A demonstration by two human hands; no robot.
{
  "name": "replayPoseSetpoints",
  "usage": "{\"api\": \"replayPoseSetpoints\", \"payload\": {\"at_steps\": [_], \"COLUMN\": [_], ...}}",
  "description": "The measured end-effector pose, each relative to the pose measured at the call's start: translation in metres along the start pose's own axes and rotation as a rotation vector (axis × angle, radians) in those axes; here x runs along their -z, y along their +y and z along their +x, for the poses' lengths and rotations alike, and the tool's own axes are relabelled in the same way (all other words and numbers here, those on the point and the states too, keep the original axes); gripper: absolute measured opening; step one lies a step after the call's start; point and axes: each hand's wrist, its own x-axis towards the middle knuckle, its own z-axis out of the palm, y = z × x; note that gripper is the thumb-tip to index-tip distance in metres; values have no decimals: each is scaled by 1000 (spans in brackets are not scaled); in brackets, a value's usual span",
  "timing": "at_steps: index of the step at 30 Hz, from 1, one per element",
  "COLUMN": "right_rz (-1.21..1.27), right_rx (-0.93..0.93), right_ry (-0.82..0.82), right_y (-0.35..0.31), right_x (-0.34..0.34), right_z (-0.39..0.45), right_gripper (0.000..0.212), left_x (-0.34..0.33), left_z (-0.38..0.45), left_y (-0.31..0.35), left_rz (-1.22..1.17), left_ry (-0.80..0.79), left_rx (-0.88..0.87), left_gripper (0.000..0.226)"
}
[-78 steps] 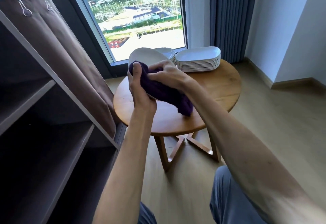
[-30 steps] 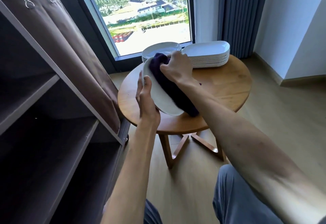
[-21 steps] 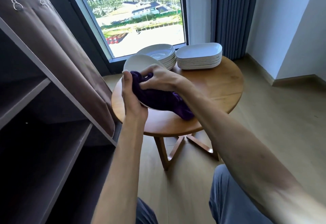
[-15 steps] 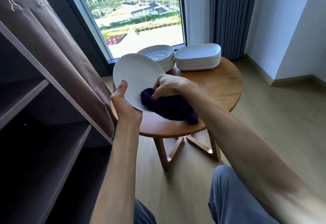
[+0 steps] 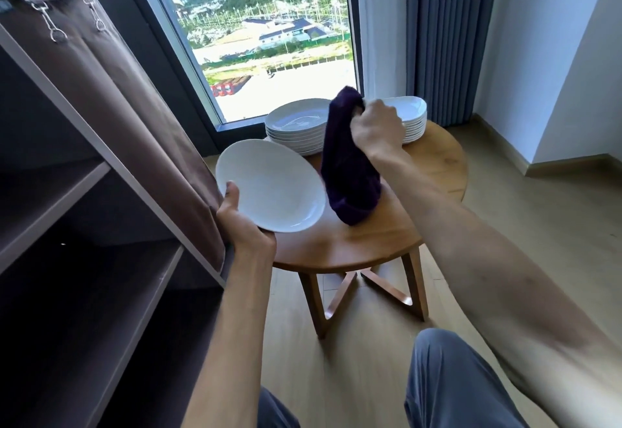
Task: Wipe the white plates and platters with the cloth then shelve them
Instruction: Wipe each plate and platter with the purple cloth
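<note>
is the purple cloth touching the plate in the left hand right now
Cannot tell. In the head view the purple cloth hangs from the right hand right beside the plate rim, with no plain gap or contact.

Purple cloth (image 5: 350,165), gripped by right hand (image 5: 377,128): lifted off white plate (image 5: 271,188), now hanging clear beside it; left hand (image 5: 242,219) has lowered plate, face fully exposed.

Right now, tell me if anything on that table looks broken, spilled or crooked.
Nothing stands out. The stack of round plates and the stack of platters sit level on the round table. The left hand holds one intact plate; the right hand lifts the purple cloth.
</note>
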Motion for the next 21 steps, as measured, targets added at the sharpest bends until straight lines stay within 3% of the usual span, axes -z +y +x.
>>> {"api": "replayPoseSetpoints", "payload": {"at_steps": [6, 9, 11, 14, 15, 18, 20, 21], "right_rz": [-59, 54, 189, 336, 402, 521, 649, 736], "right_rx": [-19, 94, 212, 233, 214, 50, -131, -201], "right_ry": [49, 9, -210, -752, -757, -365, -419, -497], "right_y": [-11, -34, -47, -44, -38, -13, 2, 6], "right_x": [12, 17, 14, 10, 7, -8, -23, -32], "right_z": [5, -4, -19, -36, -37, -37, -46, -52], "right_gripper": [27, 27, 24, 17, 23, 60, 80, 74], "left_x": [5, -2, -8, -15, -15, -12, -10, -10], "left_z": [0, -3, -6, -6, -4, 3, 4, 5], "left_y": [4, -1, -7, -12, -12, -9, -8, -8], "left_rz": [-27, -65, -83, -138, -162, -252, -271, -267], "left_ry": [43, 55, 44, -8, -22, -3, 3, -2], "left_rx": [-27, -16, -23, -17, -7, 12, 7, 3], "left_gripper": [44, 42, 43, 45, 46, 48, 49, 50]}}
